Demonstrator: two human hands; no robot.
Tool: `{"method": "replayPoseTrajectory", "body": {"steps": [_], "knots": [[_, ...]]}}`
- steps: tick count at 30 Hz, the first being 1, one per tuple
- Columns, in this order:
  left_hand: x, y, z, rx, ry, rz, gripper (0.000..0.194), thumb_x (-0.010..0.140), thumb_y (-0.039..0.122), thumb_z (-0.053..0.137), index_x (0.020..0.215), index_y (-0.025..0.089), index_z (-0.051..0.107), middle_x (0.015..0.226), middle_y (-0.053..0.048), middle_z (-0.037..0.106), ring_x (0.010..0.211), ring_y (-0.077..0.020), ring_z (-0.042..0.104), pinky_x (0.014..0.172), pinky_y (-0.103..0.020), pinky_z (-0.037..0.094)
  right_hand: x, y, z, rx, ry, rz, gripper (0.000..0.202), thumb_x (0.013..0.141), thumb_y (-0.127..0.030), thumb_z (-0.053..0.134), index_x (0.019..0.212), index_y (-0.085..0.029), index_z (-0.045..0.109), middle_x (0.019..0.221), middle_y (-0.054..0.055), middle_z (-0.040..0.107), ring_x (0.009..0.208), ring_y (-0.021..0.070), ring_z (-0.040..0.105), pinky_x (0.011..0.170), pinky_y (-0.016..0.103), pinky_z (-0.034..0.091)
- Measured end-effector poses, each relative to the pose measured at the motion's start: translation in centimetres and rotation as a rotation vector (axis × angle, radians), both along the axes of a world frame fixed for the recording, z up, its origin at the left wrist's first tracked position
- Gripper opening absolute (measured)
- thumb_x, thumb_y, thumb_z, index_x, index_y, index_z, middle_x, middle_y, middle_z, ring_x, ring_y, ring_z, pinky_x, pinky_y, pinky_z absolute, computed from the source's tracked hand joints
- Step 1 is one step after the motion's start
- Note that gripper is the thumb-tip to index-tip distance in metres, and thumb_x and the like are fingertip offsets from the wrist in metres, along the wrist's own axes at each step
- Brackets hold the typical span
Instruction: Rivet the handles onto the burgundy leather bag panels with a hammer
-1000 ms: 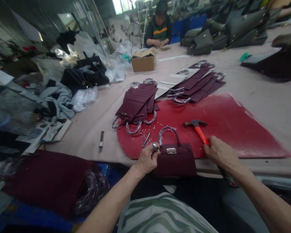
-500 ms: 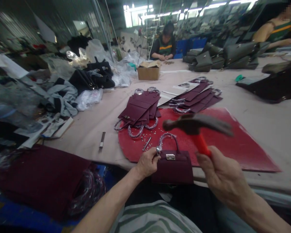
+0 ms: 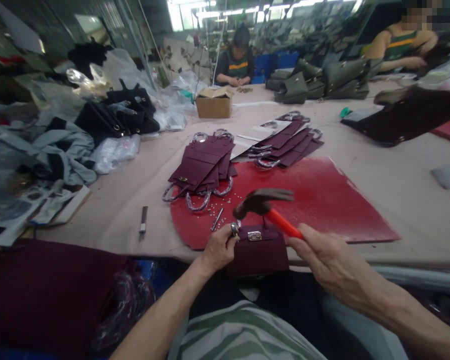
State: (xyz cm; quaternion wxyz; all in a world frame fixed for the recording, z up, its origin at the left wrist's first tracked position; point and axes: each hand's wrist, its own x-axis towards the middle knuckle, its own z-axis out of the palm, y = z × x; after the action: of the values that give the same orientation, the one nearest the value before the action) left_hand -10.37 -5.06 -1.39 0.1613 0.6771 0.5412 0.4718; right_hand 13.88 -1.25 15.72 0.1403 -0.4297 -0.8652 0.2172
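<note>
My right hand (image 3: 322, 250) is closed round the red handle of a claw hammer (image 3: 260, 200), whose head hangs above the top of a burgundy handbag piece (image 3: 262, 255). A metal clasp (image 3: 254, 235) sits on the piece's front, and its lower part drops over the table edge. My left hand (image 3: 219, 247) pinches a short metal punch (image 3: 234, 228) upright at the piece's upper left corner. Small metal studs (image 3: 217, 207) and a thin metal rod (image 3: 217, 219) lie on the red mat (image 3: 307, 200) just beyond.
Burgundy handbag pieces (image 3: 202, 162) with plastic-wrapped handles are stacked on the mat's far left, with another stack (image 3: 288, 145) behind. A small tool (image 3: 143, 222) lies to the left. A cardboard box (image 3: 213, 104) stands farther back; two people work across the table.
The hammer has come down and left, closer to the punch. My left hand still pinches the punch at the handbag piece. The whole view has turned slightly to the right.
</note>
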Motion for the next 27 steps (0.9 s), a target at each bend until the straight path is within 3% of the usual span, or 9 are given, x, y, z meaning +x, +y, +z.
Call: {"method": "replayPoseTrajectory", "body": {"steps": [5, 7, 9, 11, 13, 15, 17, 22, 27], "knots": [[-0.2, 0.0, -0.1, 0.0, -0.022, -0.033, 0.021, 0.088, 0.013, 0.055, 0.107, 0.02, 0.061, 0.103, -0.009, 0.072, 0.095, -0.0214, 0.072, 0.086, -0.034, 0.059, 3.8, 4.9, -4.3, -0.338, 0.058, -0.303, 0.039, 0.096, -0.053, 0.031, 0.073, -0.024, 0.044, 0.055, -0.003, 0.046, 0.042, 0.014, 0.041, 0.042, 0.025, 0.031], [-0.3, 0.0, -0.3, 0.009, -0.019, -0.03, 0.021, 0.088, 0.013, 0.055, 0.107, 0.02, 0.06, 0.105, -0.009, 0.073, 0.097, -0.0213, 0.072, 0.088, -0.034, 0.059, 5.0, 6.4, -6.6, -0.251, -0.065, -0.383, 0.035, 0.096, -0.045, 0.033, 0.079, -0.022, 0.052, 0.06, 0.001, 0.053, 0.047, 0.0167, 0.049, 0.047, 0.027, 0.038], [-0.3, 0.0, -0.5, 0.033, -0.014, -0.025, 0.021, 0.089, 0.013, 0.055, 0.108, 0.02, 0.06, 0.107, -0.009, 0.073, 0.1, -0.0212, 0.071, 0.089, -0.034, 0.059, 5.6, 7.2, -8.4, -0.113, -0.139, -0.425, 0.028, 0.094, -0.037, 0.042, 0.094, -0.017, 0.061, 0.082, 0.01, 0.064, 0.072, 0.0235, 0.062, 0.064, 0.034, 0.047], [-0.4, -0.1, -0.6, 0.049, -0.005, -0.017, 0.021, 0.089, 0.013, 0.055, 0.109, 0.019, 0.061, 0.108, -0.01, 0.073, 0.103, -0.0213, 0.071, 0.091, -0.035, 0.059, 5.5, 7.2, -9.5, 0.041, -0.131, -0.365, 0.035, 0.091, -0.035, 0.052, 0.118, -0.015, 0.062, 0.118, 0.018, 0.061, 0.107, 0.032, 0.058, 0.087, 0.044, 0.046], [-0.4, -0.1, -0.6, 0.046, 0.001, -0.013, 0.021, 0.09, 0.014, 0.055, 0.109, 0.019, 0.061, 0.11, -0.01, 0.073, 0.105, -0.0214, 0.07, 0.093, -0.036, 0.058, 5.0, 6.6, -10.3, 0.166, -0.092, -0.178, 0.048, 0.09, -0.036, 0.06, 0.134, -0.017, 0.056, 0.141, 0.018, 0.048, 0.128, 0.0352, 0.045, 0.102, 0.051, 0.038], [-0.4, -0.2, -0.5, 0.04, 0.005, -0.006, 0.019, 0.09, 0.014, 0.054, 0.107, 0.019, 0.061, 0.109, -0.011, 0.073, 0.105, -0.0213, 0.07, 0.094, -0.037, 0.058, 4.2, 5.8, -11.2, 0.192, -0.056, 0.021, 0.052, 0.088, -0.038, 0.066, 0.136, -0.02, 0.057, 0.146, 0.017, 0.045, 0.133, 0.0345, 0.041, 0.107, 0.052, 0.034], [-0.5, -0.2, -0.4, 0.04, 0.017, 0.004, 0.017, 0.09, 0.015, 0.055, 0.105, 0.018, 0.061, 0.108, -0.01, 0.073, 0.104, -0.0211, 0.07, 0.093, -0.037, 0.058, 3.6, 5.2, -12.4, 0.143, -0.041, 0.092, 0.053, 0.085, -0.038, 0.072, 0.134, -0.024, 0.06, 0.145, 0.014, 0.047, 0.132, 0.0337, 0.042, 0.107, 0.053, 0.034], [-0.6, -0.4, -0.1, 0.019, 0.062, 0.005, 0.011, 0.091, 0.019, 0.056, 0.101, 0.018, 0.061, 0.111, -0.011, 0.072, 0.105, -0.0217, 0.07, 0.094, -0.04, 0.058, 3.1, 4.5, -14.8, 0.101, 0.001, -0.011, 0.062, 0.073, -0.038, 0.086, 0.13, -0.028, 0.065, 0.142, 0.012, 0.051, 0.13, 0.0337, 0.043, 0.11, 0.057, 0.029], [-1.1, -0.7, -0.4, -0.048, 0.035, 0.028, 0.012, 0.091, 0.023, 0.06, 0.101, 0.018, 0.065, 0.113, -0.011, 0.072, 0.109, -0.0236, 0.069, 0.096, -0.042, 0.058, 2.7, 4.1, -14.7, 0.029, -0.002, -0.143, 0.064, 0.065, -0.034, 0.091, 0.125, -0.034, 0.068, 0.15, 0.01, 0.042, 0.138, 0.035, 0.036, 0.114, 0.064, 0.019]]}}
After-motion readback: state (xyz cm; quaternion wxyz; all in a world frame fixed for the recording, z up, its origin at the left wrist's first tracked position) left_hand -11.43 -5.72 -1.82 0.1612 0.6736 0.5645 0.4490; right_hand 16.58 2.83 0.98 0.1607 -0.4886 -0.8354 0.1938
